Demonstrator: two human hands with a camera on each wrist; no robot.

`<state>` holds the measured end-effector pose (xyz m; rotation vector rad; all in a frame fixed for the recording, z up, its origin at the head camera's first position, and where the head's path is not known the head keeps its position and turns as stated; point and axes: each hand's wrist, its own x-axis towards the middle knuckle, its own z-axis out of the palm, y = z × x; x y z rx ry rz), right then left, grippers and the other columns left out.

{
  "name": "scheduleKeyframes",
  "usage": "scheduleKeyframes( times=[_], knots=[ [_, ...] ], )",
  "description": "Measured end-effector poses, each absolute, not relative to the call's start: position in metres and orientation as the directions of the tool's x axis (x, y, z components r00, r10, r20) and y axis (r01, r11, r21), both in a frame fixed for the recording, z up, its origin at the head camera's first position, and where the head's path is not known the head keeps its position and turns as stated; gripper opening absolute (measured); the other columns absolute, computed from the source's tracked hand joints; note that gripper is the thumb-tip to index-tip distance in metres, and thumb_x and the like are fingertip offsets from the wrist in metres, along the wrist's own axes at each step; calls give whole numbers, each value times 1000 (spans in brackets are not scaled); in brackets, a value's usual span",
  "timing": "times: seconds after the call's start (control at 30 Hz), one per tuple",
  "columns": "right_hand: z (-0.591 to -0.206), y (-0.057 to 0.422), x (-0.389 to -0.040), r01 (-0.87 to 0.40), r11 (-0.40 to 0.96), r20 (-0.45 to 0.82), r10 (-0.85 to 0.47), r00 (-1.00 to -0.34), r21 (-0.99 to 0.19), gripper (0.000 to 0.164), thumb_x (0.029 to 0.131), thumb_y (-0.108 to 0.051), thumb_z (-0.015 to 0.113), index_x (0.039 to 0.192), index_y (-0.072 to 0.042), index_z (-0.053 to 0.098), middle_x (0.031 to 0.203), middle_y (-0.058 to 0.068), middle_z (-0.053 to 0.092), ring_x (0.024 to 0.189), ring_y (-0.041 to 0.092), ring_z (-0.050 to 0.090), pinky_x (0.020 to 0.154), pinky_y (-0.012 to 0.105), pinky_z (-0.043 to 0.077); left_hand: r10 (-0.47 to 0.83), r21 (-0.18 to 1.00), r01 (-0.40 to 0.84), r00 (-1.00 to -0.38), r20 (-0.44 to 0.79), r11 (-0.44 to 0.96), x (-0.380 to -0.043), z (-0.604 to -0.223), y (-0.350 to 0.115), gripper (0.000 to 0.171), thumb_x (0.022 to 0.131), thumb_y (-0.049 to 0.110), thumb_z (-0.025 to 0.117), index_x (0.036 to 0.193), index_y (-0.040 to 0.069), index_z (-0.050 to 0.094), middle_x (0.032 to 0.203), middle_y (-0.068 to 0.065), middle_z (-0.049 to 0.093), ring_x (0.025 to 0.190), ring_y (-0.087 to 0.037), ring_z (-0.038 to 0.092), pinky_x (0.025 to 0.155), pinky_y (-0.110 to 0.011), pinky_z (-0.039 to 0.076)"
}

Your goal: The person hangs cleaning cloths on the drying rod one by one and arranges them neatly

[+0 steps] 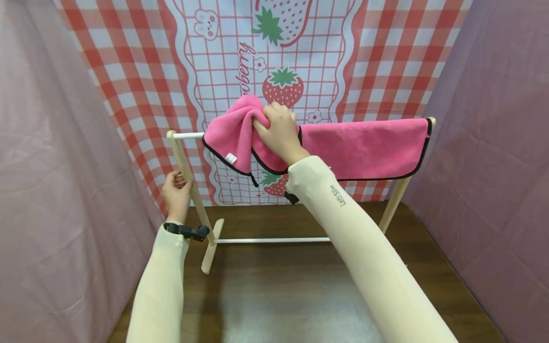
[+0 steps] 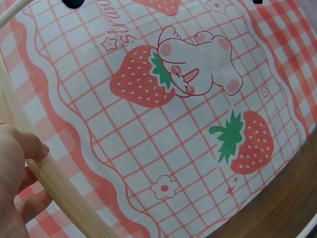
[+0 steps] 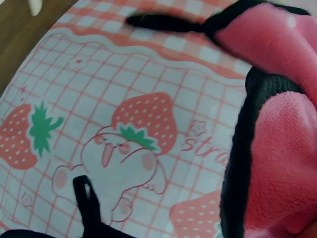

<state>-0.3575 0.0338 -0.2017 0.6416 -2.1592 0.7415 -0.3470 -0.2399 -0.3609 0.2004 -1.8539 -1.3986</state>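
Observation:
A pink towel point(image 1: 231, 126) with black edging, a white tag and a black hanging loop point(image 1: 255, 180) is bunched over the rack's white top bar point(image 1: 188, 136). My right hand point(image 1: 279, 131) grips its gathered folds from above. In the right wrist view the towel point(image 3: 292, 158) fills the right side, and a few of its folds hide the fingers. Lower left, my left hand point(image 1: 177, 193) holds the rack's wooden left post point(image 1: 188, 171). Its thumb lies across the post point(image 2: 64, 191) in the left wrist view, with other fingers round behind.
Another black-edged pink towel point(image 1: 364, 150) hangs flat over the bar's right part. A white lower bar point(image 1: 270, 240) joins the posts above the brown wooden surface point(image 1: 274, 290). Behind stands a strawberry-print checked cloth point(image 1: 386, 57), with plain drapes point(image 1: 47, 181) at both sides.

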Motion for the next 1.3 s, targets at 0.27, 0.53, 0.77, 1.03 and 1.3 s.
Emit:
scheduleKeyframes(
  times=[0.27,0.53,0.77,1.03,1.3],
  knots=[
    [-205,30,-365,-532,797,645,-250,-722,-287,31,102,-34,53,84,-9,51,92,9,54,90,29,49,80,43,39,-541,868,315,-684,489,385,-346,-360,-239,33,85,-8,66,118,-8,63,106,-26,68,78,0,57,76,-17,52],
    [-201,28,-365,-496,842,583,-297,-756,-214,29,104,-31,47,103,-5,59,110,11,58,103,32,49,88,49,41,-541,869,326,-684,489,374,-345,-358,-240,35,85,-10,65,120,-8,62,108,-26,67,91,-21,63,80,-26,54],
    [-201,27,-365,-459,866,542,-292,-788,-200,31,103,-32,46,112,-5,60,118,11,60,108,32,51,94,51,39,-552,867,336,-671,495,369,-345,-358,-239,35,85,-11,64,119,-8,63,107,-26,67,91,-21,62,79,-20,53],
    [-209,30,-365,-475,863,556,-311,-770,-174,27,102,-34,47,100,-9,57,101,9,63,96,30,52,86,46,37,-644,892,303,-617,452,336,-343,-359,-225,32,83,-9,62,116,-7,63,108,-21,67,88,-17,62,72,-14,46],
    [-212,33,-365,-488,856,565,-321,-760,-170,26,101,-33,49,101,-9,58,104,9,63,98,30,51,86,47,36,-656,812,494,-506,560,311,-336,-346,-201,30,89,-2,59,119,-7,58,116,-14,54,106,-20,50,83,-23,40]
  ],
)
